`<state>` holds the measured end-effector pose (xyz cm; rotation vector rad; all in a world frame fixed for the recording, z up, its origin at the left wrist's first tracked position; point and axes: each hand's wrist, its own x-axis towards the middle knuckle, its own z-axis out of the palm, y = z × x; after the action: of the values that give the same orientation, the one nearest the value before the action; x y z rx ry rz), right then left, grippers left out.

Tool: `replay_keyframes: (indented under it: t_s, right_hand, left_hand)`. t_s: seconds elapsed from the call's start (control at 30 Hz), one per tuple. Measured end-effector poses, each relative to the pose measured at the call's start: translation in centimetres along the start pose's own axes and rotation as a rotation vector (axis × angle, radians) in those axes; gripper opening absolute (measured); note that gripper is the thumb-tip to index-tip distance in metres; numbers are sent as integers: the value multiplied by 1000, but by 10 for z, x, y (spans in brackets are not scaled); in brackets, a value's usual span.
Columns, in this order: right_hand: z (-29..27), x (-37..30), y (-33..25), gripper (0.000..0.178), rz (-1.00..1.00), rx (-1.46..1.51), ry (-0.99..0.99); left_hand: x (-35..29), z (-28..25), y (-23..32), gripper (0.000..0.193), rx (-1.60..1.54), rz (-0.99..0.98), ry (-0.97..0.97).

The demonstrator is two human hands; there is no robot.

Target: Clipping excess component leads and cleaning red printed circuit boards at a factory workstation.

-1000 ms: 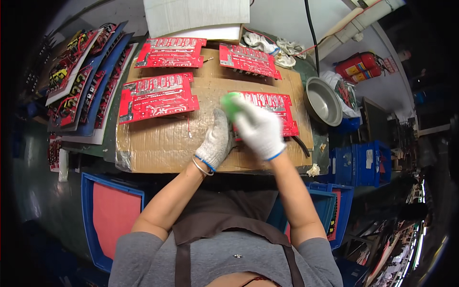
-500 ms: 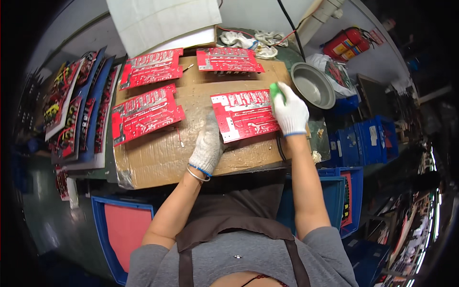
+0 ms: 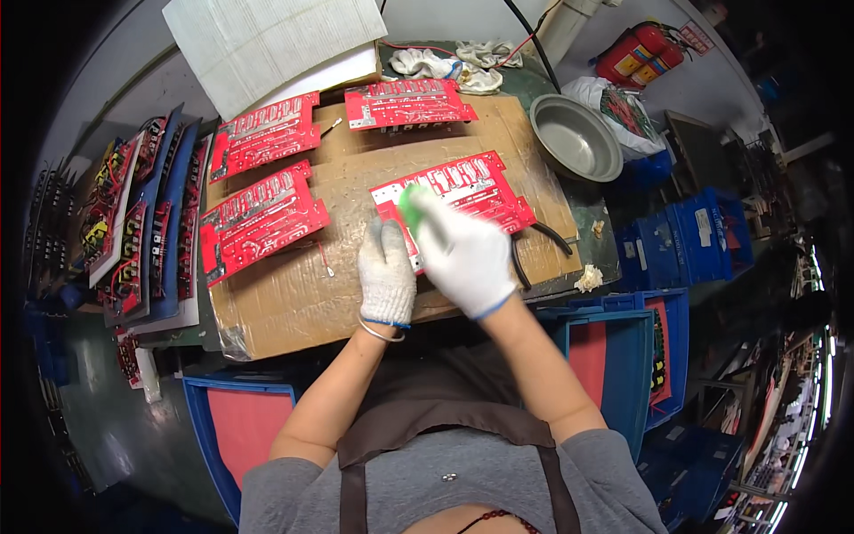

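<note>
A red circuit board (image 3: 480, 200), solder side up, lies near the front of the cardboard sheet (image 3: 342, 303). My left hand (image 3: 387, 280), in a white knit glove, grips the board's left edge; the thumb side faces the board. Over the board's left half is my gloved right hand (image 3: 467, 258), smeared by motion and closed on a small green object (image 3: 412, 206) too blurred to name. Three more red boards rest on the cardboard: one at the back left (image 3: 267, 133), one at the front left (image 3: 262, 218) and one at the back (image 3: 409, 104).
Black curved tool handles (image 3: 553, 238) stick out at the board's right. A metal bowl (image 3: 578, 138) stands at the back right. Boards with dividers (image 3: 151, 214) stack at left. Blue bins (image 3: 685, 236) stand at right, a blue tray (image 3: 191, 392) below left. Cloth gloves (image 3: 480, 67) lie behind.
My right hand has swept from the board's right edge to its left part with the green object. The left hand stays at the left edge. The black handles have come into view.
</note>
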<state>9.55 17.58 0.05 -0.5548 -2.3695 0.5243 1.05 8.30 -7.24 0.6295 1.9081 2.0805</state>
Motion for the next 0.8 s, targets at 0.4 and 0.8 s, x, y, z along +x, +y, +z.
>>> replay_keyframes:
  t_s: [0.4,0.8]
  right_hand:
    - [-28,57,61,29,337,-223,-117]
    - [-1,13,-9,30,-47,-109,-185]
  left_hand:
    - [-1,5,24,39,-116,-333,15]
    - [7,-2,-14,39,57,-88,38]
